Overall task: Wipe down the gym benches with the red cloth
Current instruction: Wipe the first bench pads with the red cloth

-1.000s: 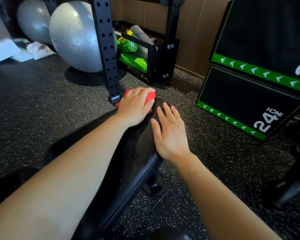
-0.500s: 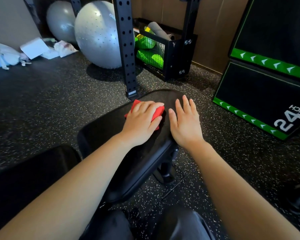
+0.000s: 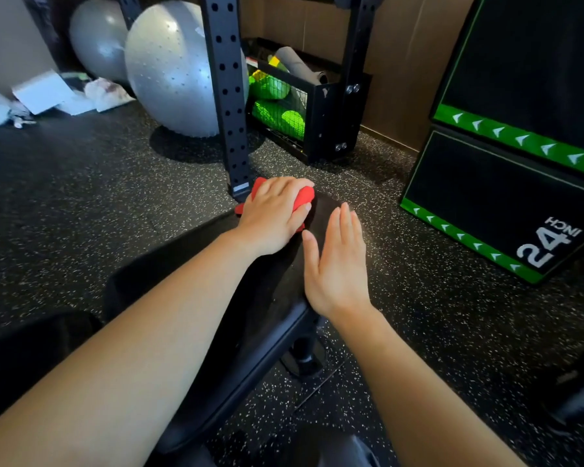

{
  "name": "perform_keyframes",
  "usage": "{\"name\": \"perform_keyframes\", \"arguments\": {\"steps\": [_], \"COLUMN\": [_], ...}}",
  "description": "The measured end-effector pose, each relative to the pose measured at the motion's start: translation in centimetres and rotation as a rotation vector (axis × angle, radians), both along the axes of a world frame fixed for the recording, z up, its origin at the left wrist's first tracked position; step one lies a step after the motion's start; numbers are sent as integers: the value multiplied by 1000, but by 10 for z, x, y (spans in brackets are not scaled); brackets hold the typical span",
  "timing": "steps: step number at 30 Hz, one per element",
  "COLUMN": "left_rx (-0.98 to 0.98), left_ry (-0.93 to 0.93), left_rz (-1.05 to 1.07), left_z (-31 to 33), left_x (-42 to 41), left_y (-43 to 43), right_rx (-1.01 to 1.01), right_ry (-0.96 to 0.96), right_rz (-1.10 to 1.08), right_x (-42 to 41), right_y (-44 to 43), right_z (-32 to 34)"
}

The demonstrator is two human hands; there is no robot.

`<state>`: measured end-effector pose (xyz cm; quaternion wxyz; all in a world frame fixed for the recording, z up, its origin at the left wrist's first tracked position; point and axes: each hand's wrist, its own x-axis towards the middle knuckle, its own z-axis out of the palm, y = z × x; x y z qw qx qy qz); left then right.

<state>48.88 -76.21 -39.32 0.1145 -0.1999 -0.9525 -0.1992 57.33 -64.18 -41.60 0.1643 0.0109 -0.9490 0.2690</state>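
Wiping stroke at its far limit: the left grip point(image 3: 273, 217), fingers curled over the red cloth point(image 3: 304, 197), has pushed it from mid-pad to the far end of the worktop point(image 3: 270, 305), near the rack upright point(image 3: 226, 96). The right grip point(image 3: 338, 267), released and flat, still braces the pad's right edge. Judgement: the far end is now covered, and the near portion probably awaits the return pass.

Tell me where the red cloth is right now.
In the head view, the red cloth sits centre frame at the far end of the bench pad, gripped under the left hand, just short of the black rack upright.
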Motion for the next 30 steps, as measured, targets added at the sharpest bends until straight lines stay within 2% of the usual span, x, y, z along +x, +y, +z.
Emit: {"name": "perform_keyframes", "arguments": {"steps": [11,24,27,30], "left_rx": [-13,-1,-2,77], "left_ry": [-8,8,-54,-109], "left_rz": [4,1,-1,-45], "left_z": [5,-15,-16,-12], "left_x": [-10,90,115,124], "left_y": [8,-38,-47,-63], "right_rx": [37,59,64,55], "right_ry": [-24,-78,-98,-107], "right_rz": [-9,17,30,32], "right_x": [2,7,7,8], "right_y": [1,1,2,2], "right_z": [2,9,10,12]}}
